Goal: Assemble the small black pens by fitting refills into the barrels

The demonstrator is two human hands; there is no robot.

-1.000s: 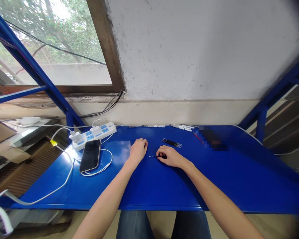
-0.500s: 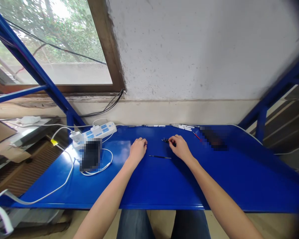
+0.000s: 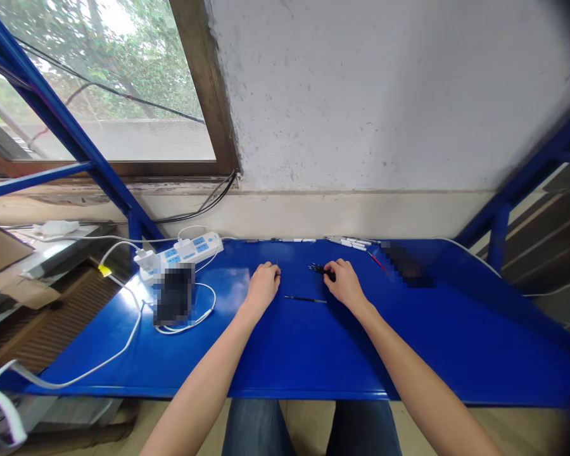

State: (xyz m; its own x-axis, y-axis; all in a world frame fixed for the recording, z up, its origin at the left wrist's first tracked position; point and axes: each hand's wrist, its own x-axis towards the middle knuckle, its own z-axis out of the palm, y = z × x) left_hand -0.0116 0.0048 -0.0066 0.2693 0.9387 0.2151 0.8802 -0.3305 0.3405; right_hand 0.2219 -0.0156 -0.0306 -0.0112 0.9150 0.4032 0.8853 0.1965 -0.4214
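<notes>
My left hand point(image 3: 265, 283) rests on the blue table with its fingers curled in. A thin tip shows just above its fingertips; what it belongs to is hidden. My right hand point(image 3: 344, 283) is closed at the thumb and fingers over a cluster of small black pen parts point(image 3: 316, 268), whose thin light tips point left. Between my hands and closer to me lies a slim dark rod like a pen refill point(image 3: 305, 299), untouched.
Several white pens point(image 3: 354, 242) and a red thin stick point(image 3: 375, 259) lie along the back edge. A blurred dark object point(image 3: 407, 266) is at the right. On the left are a power strip point(image 3: 183, 254), a pixelated dark device point(image 3: 175, 294) and a white cable point(image 3: 213, 301).
My right hand has shifted slightly, and more of the black parts shows beside its fingers. A thin tip now shows above my left fingertips. The dark rod has stayed put.
</notes>
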